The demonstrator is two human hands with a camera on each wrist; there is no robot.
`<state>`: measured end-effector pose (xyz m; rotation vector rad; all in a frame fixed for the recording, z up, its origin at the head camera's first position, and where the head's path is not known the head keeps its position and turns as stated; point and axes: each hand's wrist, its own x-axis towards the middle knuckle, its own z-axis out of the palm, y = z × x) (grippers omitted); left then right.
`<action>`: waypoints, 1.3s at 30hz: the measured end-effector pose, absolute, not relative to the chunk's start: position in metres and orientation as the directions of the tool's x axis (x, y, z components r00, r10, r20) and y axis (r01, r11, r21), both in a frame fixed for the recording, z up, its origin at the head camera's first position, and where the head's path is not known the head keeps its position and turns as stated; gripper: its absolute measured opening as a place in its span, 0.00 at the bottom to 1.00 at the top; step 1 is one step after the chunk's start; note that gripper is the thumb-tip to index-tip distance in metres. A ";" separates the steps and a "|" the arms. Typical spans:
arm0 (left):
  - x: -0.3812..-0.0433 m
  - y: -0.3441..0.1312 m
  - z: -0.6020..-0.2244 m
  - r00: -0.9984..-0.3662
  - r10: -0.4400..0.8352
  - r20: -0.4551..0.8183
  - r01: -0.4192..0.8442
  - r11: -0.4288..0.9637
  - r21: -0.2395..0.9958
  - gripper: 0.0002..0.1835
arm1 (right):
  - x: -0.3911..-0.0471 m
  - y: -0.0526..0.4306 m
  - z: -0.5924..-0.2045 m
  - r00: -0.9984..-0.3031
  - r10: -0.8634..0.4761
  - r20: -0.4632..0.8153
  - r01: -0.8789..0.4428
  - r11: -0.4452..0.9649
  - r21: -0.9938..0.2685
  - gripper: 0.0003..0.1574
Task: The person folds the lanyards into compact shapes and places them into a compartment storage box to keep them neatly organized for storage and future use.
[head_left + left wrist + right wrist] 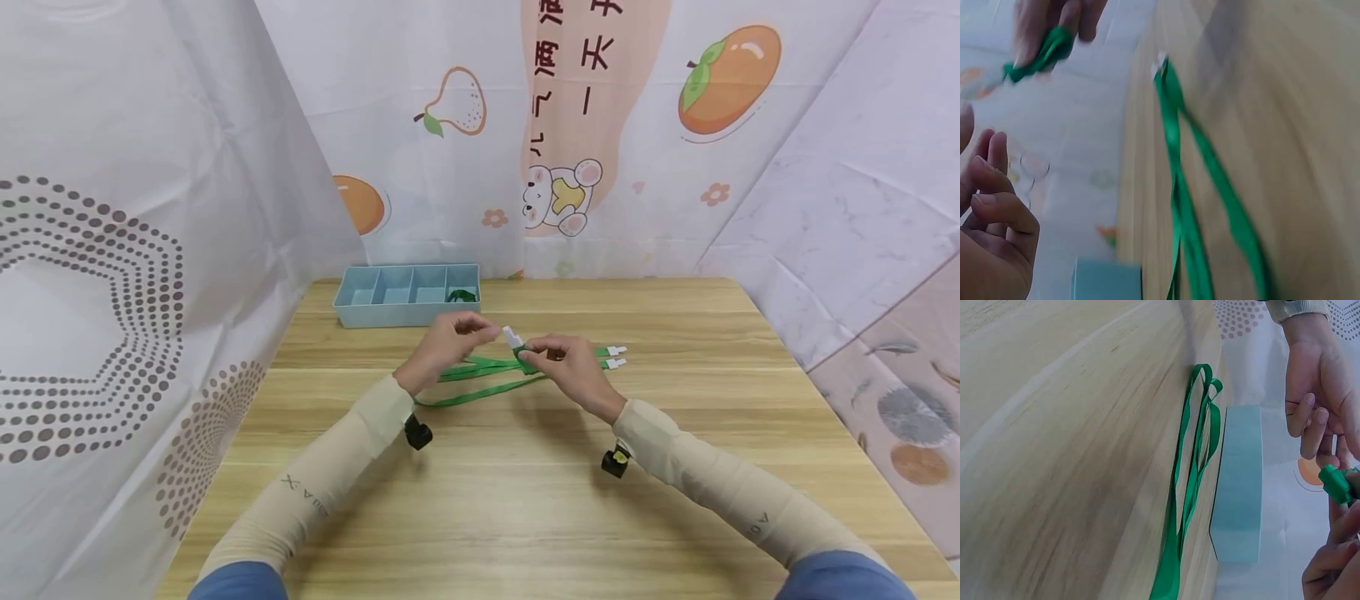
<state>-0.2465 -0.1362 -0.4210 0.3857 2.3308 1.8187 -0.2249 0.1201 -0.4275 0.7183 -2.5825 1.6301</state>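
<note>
My right hand (570,367) pinches a wound-up green lanyard (527,358) above the table, its white plastic clip (512,335) pointing up and left. The green bundle (1044,56) also shows between the right fingers in the left wrist view. Close to the clip's tip is my left hand (450,342), its fingers loosely bent with no hold visible; whether a fingertip touches the clip is unclear. Beneath both hands, more green lanyards (480,392) lie stretched out, their looped ends (1207,381) to the left and white clips (617,363) to the right.
Behind the left hand stands a light blue tray (405,315) with several compartments. A dark green coiled piece (462,296) sits in its rightmost one. The wooden table (525,500) meets a printed curtain (450,183) at the back.
</note>
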 end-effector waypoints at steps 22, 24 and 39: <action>-0.297 -0.272 -0.430 -0.963 -0.089 0.256 0.121 0.704 0.699 0.16 | -0.230 0.123 -0.431 -0.895 -0.351 0.277 -0.410 0.399 -0.820 0.11; -0.297 -0.283 -0.435 -0.956 -0.119 0.270 0.087 0.760 0.644 0.16 | -0.230 0.123 -0.431 -0.892 -0.353 0.280 -0.415 0.398 -0.818 0.10; -0.298 -0.336 -0.454 -0.928 -0.345 0.143 -0.229 0.828 0.512 0.20 | -0.232 0.127 -0.433 -0.867 -0.383 0.319 -0.462 0.378 -0.802 0.08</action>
